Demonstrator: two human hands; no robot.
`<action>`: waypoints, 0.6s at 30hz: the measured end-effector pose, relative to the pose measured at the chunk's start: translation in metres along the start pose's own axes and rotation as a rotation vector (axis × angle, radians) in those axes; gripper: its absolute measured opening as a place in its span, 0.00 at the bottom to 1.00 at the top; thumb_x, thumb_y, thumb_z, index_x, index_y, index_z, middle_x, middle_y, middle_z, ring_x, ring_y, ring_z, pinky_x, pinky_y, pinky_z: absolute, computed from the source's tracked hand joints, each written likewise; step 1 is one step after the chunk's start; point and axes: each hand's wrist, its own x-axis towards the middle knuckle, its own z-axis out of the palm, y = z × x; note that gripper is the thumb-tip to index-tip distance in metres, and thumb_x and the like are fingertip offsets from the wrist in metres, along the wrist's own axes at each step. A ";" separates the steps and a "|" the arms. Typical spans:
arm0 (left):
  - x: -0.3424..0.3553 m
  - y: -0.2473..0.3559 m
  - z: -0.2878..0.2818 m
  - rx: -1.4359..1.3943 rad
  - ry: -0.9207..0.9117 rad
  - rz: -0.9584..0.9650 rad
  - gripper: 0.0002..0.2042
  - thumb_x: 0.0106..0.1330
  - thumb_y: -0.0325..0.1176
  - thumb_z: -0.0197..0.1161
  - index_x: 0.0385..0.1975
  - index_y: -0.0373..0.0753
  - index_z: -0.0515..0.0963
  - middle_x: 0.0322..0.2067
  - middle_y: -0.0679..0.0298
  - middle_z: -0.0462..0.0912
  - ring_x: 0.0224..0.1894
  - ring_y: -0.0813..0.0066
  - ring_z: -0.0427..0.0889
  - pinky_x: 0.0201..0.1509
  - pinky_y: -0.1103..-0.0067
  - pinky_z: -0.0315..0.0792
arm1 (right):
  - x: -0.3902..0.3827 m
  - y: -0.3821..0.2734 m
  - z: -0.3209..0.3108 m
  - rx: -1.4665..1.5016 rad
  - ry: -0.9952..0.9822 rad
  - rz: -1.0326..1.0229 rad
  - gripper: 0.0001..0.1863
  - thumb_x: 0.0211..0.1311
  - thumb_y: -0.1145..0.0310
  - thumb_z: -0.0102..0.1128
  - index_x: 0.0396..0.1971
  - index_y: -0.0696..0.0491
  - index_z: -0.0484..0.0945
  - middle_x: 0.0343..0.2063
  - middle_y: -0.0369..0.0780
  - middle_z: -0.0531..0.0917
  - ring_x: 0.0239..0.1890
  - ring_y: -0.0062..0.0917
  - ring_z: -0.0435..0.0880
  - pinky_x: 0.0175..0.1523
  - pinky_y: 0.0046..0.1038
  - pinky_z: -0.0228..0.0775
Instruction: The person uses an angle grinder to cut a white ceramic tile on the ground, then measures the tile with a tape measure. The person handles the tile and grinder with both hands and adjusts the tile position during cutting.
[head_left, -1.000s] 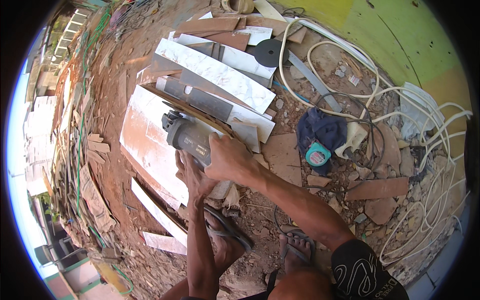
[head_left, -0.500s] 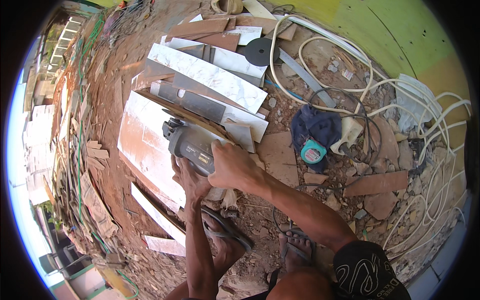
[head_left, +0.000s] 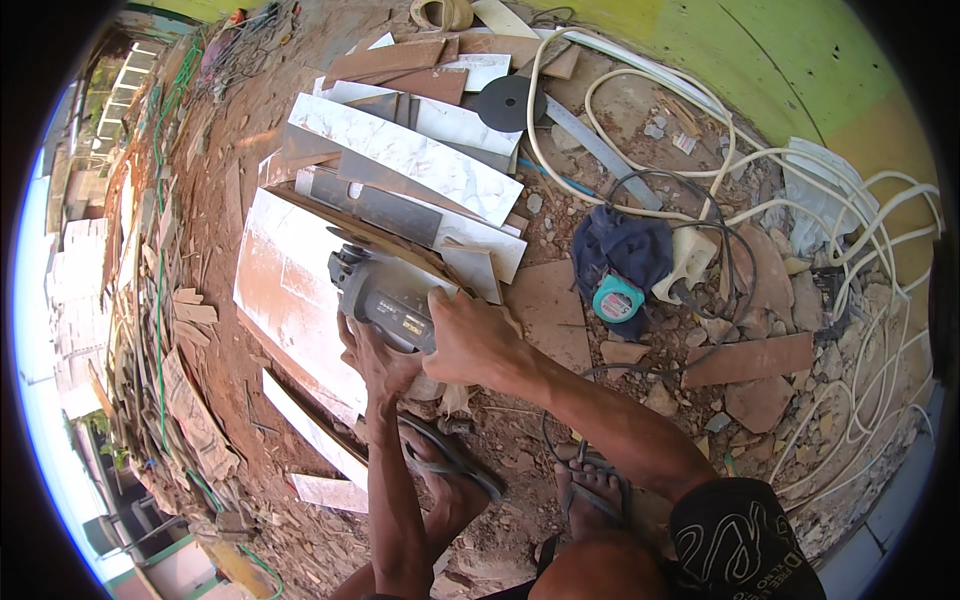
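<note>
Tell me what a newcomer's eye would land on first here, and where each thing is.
First, probably, the dark angle grinder near the centre, above a large white tile smeared with reddish dust, with the right hand around its body and the left hand against its near side. Next, the turquoise tape measure by a dark blue cloth, right of the hands. Then the yellow-green wall at upper right.

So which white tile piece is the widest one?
The big slab below the grinder, its white face smeared with reddish-brown dust. It's much broader than the others, like the long white strip farther away.
</note>
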 end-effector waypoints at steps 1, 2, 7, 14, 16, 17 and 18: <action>0.000 0.000 0.000 0.003 0.006 0.013 0.67 0.30 0.60 0.82 0.75 0.46 0.52 0.75 0.52 0.52 0.78 0.48 0.42 0.74 0.46 0.46 | -0.001 0.000 0.000 -0.001 -0.004 -0.001 0.22 0.45 0.71 0.64 0.38 0.69 0.72 0.29 0.62 0.83 0.35 0.57 0.87 0.42 0.47 0.83; 0.001 0.000 -0.001 0.006 0.012 0.026 0.67 0.29 0.61 0.82 0.75 0.46 0.52 0.75 0.51 0.51 0.78 0.48 0.42 0.74 0.46 0.46 | -0.002 0.001 -0.001 -0.010 -0.008 0.003 0.22 0.45 0.71 0.64 0.38 0.69 0.72 0.29 0.62 0.83 0.35 0.57 0.87 0.42 0.47 0.83; 0.001 -0.001 -0.002 0.046 -0.008 0.033 0.71 0.27 0.63 0.82 0.76 0.44 0.50 0.76 0.48 0.47 0.78 0.48 0.42 0.74 0.46 0.46 | -0.009 0.004 -0.003 -0.016 -0.015 0.019 0.22 0.44 0.70 0.65 0.37 0.68 0.72 0.29 0.62 0.83 0.36 0.57 0.87 0.42 0.48 0.83; 0.002 -0.001 -0.002 0.091 -0.022 0.034 0.75 0.26 0.63 0.83 0.77 0.37 0.46 0.76 0.44 0.47 0.78 0.47 0.42 0.75 0.47 0.45 | -0.019 0.010 -0.003 -0.028 0.021 -0.010 0.23 0.42 0.70 0.66 0.38 0.69 0.73 0.27 0.61 0.83 0.32 0.55 0.87 0.41 0.46 0.83; 0.002 -0.003 -0.002 0.097 -0.012 0.059 0.76 0.25 0.63 0.83 0.77 0.34 0.44 0.76 0.42 0.47 0.78 0.47 0.42 0.75 0.47 0.45 | -0.022 0.013 -0.001 -0.026 0.052 -0.039 0.23 0.41 0.70 0.65 0.37 0.69 0.73 0.26 0.60 0.83 0.32 0.55 0.87 0.40 0.46 0.83; 0.003 -0.005 -0.001 0.097 -0.004 0.076 0.76 0.25 0.63 0.83 0.77 0.32 0.43 0.76 0.42 0.47 0.78 0.47 0.43 0.75 0.47 0.45 | -0.023 0.013 -0.003 -0.031 0.044 -0.040 0.23 0.41 0.70 0.65 0.37 0.69 0.73 0.25 0.60 0.83 0.32 0.54 0.87 0.40 0.45 0.83; 0.003 -0.007 0.000 0.097 0.000 0.085 0.77 0.25 0.63 0.83 0.77 0.31 0.43 0.75 0.42 0.47 0.78 0.47 0.43 0.75 0.47 0.46 | -0.025 0.012 -0.005 -0.036 0.036 -0.041 0.23 0.41 0.70 0.65 0.37 0.69 0.73 0.25 0.60 0.83 0.32 0.54 0.87 0.40 0.45 0.83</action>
